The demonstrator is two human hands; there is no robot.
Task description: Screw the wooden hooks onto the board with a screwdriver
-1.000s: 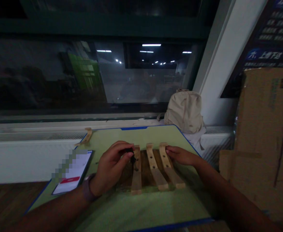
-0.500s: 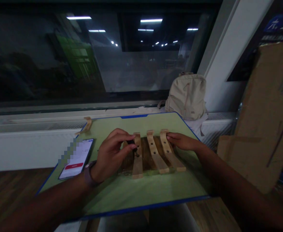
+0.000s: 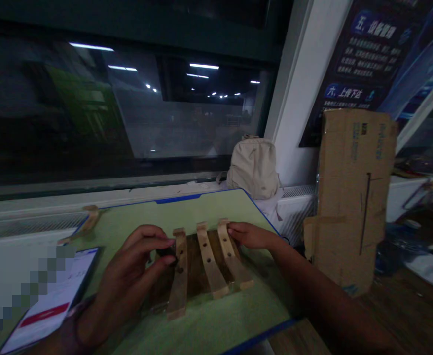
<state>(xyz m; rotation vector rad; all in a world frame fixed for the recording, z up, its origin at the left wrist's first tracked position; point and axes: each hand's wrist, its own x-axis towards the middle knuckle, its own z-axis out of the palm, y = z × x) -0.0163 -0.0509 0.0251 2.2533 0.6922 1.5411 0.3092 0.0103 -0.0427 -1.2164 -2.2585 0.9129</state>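
Between the thumb and fingers of my left hand [image 3: 133, 271] is a small dark piece, pinched beside the holes of the left wooden slat [image 3: 178, 291]; its exact kind is too blurred to tell. My right hand [image 3: 251, 235] grips the upper edge of the right wooden slat [image 3: 236, 268], its fingertips partly hidden. A middle wooden slat [image 3: 214, 276] lies between these two. All three slats are curved, with two holes each and a bent upper end. They lie across a shiny brown panel [image 3: 194, 261].
A green table mat [image 3: 135, 214] with a blue edge lies underneath. At left is a phone [image 3: 50, 310], with another curved wooden piece [image 3: 90, 219] at the far left corner. A beige backpack [image 3: 253, 170] leans by the window; a cardboard sheet [image 3: 349, 212] stands right.
The view has swung right and tilted up. My left hand's dark piece has come away from the lower hole to the left slat's side. My right hand stays at the right slat.
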